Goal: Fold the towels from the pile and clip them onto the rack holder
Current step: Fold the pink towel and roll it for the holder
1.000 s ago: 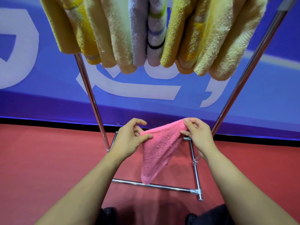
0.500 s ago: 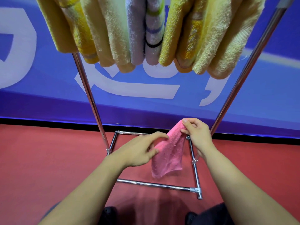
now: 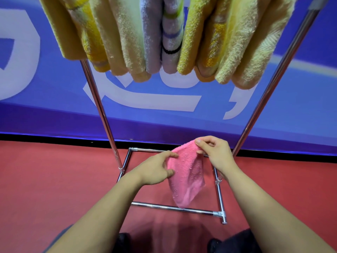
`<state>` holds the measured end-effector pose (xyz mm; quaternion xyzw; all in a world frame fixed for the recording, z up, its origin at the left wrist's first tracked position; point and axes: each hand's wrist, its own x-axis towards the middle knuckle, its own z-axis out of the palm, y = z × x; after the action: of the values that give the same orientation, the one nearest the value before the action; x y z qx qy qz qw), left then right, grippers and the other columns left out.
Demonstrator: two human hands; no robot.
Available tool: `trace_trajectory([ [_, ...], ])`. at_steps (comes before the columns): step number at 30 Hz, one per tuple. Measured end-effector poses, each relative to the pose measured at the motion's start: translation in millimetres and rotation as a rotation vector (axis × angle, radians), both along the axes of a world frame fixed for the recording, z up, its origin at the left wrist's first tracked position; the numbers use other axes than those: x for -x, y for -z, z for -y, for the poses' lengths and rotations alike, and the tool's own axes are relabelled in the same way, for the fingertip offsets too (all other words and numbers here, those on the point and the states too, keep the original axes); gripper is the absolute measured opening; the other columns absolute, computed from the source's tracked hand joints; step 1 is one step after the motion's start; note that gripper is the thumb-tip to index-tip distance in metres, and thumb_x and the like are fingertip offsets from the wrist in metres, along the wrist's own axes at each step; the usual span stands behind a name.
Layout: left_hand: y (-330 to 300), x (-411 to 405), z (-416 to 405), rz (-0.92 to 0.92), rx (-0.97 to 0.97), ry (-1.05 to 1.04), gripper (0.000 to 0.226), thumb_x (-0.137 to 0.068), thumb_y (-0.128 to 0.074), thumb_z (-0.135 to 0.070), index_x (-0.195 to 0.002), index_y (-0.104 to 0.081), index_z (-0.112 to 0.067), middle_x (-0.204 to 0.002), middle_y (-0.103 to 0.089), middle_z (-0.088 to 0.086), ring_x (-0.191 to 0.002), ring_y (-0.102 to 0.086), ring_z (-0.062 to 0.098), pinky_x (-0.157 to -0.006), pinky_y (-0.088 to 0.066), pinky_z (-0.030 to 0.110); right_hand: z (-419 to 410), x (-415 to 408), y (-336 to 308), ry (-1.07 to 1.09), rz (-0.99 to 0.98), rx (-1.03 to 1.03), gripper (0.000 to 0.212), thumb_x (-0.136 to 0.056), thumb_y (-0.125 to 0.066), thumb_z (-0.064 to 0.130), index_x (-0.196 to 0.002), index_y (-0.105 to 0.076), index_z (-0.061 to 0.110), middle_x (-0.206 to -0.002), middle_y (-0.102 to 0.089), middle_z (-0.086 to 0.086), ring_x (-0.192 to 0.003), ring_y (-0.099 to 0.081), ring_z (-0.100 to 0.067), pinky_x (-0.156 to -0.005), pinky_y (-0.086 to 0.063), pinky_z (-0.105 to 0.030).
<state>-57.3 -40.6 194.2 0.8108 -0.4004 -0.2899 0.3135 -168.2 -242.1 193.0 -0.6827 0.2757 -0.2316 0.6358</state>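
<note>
Since half a second ago our left hand (image 3: 155,168) has drawn back a little along the pink towel (image 3: 186,174), and it now pinches the towel's left edge between thumb and fingers. A second ago the towel was stretched wide between both hands; now it hangs narrower, bunched into a loose fold. Our right hand (image 3: 215,152) has kept its place, with its fingers curled over the towel's top corner and pinching it. The two hands are close together, both clamped on the same cloth.

The pink towel hangs in the air in front of us, above the red floor (image 3: 54,179); its lower tip dangles just over the near bar of the rack's base.

The rack (image 3: 102,110) is chrome, with two slanted uprights and a rectangular foot frame. Along its top hang folded towels (image 3: 164,39) packed side by side, yellow and cream with two pale striped ones in the middle. How they are fastened is out of view. Behind the rack stands a blue banner (image 3: 45,99) with large white lettering.
</note>
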Motion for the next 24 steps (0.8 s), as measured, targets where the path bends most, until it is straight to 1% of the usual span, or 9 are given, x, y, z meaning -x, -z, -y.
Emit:
trace_trajectory([
  [2, 0.2, -1.6, 0.5, -0.101, 0.046, -0.079, 0.048, -0.094, -0.065, -0.006, -0.138, -0.052, -0.021, -0.064, -0.054, -0.003, -0.042, -0.049, 0.006, -0.051, -0.044, 0.020, -3.8, -1.5, -0.5, -0.044, -0.002, -0.002, 0.009, -0.088, -0.076, 0.011, -0.094, -0.077, 0.004, -0.086, -0.076, -0.004, -0.073, -0.071, -0.011, -0.068, -0.058, -0.016],
  [3, 0.4, -2.7, 0.6, -0.137, 0.064, -0.119, 0.047, -0.094, -0.065, -0.004, -0.138, -0.052, -0.018, -0.062, -0.054, 0.000, -0.041, -0.048, 0.008, -0.049, -0.044, 0.021, -6.6, -2.7, -0.4, -0.069, -0.003, -0.012, 0.009, -0.087, -0.077, 0.009, -0.094, -0.077, 0.002, -0.083, -0.076, -0.003, -0.072, -0.071, -0.011, -0.067, -0.058, -0.016],
  [6, -1.0, -4.3, 0.3, -0.264, 0.120, -0.230, 0.046, -0.094, -0.064, -0.001, -0.136, -0.053, -0.015, -0.067, -0.056, 0.008, -0.048, -0.050, 0.015, -0.053, -0.045, 0.027, -16.3, -5.6, -0.1, -0.154, 0.015, -0.057, 0.009, -0.085, -0.076, 0.002, -0.093, -0.077, -0.002, -0.080, -0.075, -0.004, -0.071, -0.069, -0.012, -0.065, -0.058, -0.017],
  [9, -4.5, -4.0, -1.1, -0.390, 0.178, -0.281, 0.043, -0.094, -0.063, 0.001, -0.132, -0.056, -0.017, -0.072, -0.057, 0.007, -0.051, -0.053, 0.013, -0.054, -0.048, 0.026, -25.3, -6.3, 1.3, -0.246, 0.030, -0.041, 0.006, -0.085, -0.075, -0.002, -0.091, -0.077, 0.000, -0.080, -0.077, -0.003, -0.069, -0.069, -0.009, -0.066, -0.057, -0.018],
  [14, -9.4, -2.8, -3.2, -0.455, 0.211, -0.306, 0.040, -0.091, -0.065, 0.001, -0.122, -0.056, -0.023, -0.071, -0.061, 0.005, -0.053, -0.055, 0.012, -0.057, -0.050, 0.026, -37.8, -8.5, 9.2, -0.371, 0.001, 0.067, 0.015, -0.089, -0.073, 0.001, -0.098, -0.078, 0.011, -0.088, -0.079, -0.002, -0.076, -0.070, -0.008, -0.078, -0.057, -0.023],
  [16, -10.9, -3.3, -4.0, -0.465, 0.216, -0.305, 0.035, -0.090, -0.066, 0.000, -0.113, -0.060, -0.024, -0.073, -0.063, 0.004, -0.054, -0.054, 0.012, -0.059, -0.050, 0.027, -42.3, -9.1, 11.3, -0.386, -0.014, 0.129, 0.014, -0.089, -0.073, 0.003, -0.100, -0.078, 0.011, -0.092, -0.079, 0.000, -0.081, -0.072, -0.007, -0.082, -0.057, -0.023],
  [18, -11.2, -4.4, -5.1, -0.478, 0.220, -0.306, 0.033, -0.089, -0.067, -0.001, -0.115, -0.063, -0.021, -0.076, -0.065, 0.005, -0.055, -0.055, 0.012, -0.060, -0.050, 0.027, -45.2, -8.8, 12.1, -0.386, -0.014, 0.171, 0.014, -0.088, -0.075, 0.005, -0.101, -0.078, 0.008, -0.095, -0.079, -0.001, -0.086, -0.074, -0.009, -0.084, -0.057, -0.024],
  [21, -11.5, -5.3, -6.9, -0.516, 0.221, -0.307, 0.033, -0.089, -0.065, 0.000, -0.119, -0.064, -0.013, -0.078, -0.070, 0.006, -0.057, -0.056, 0.013, -0.060, -0.051, 0.025, -45.8, -8.4, 13.2, -0.386, -0.021, 0.220, 0.011, -0.086, -0.078, 0.009, -0.096, -0.080, 0.013, -0.093, -0.079, 0.001, -0.090, -0.074, -0.012, -0.088, -0.057, -0.028],
  [24, -13.4, -5.0, -7.9, -0.609, 0.233, -0.315, 0.023, -0.088, -0.057, 0.004, -0.105, -0.069, -0.007, -0.084, -0.075, 0.013, -0.061, -0.060, 0.015, -0.063, -0.054, 0.024, -45.9, -7.9, 14.0, -0.408, -0.028, 0.272, 0.010, -0.085, -0.079, 0.010, -0.094, -0.081, 0.015, -0.090, -0.076, 0.004, -0.087, -0.071, -0.006, -0.084, -0.053, -0.021],
])
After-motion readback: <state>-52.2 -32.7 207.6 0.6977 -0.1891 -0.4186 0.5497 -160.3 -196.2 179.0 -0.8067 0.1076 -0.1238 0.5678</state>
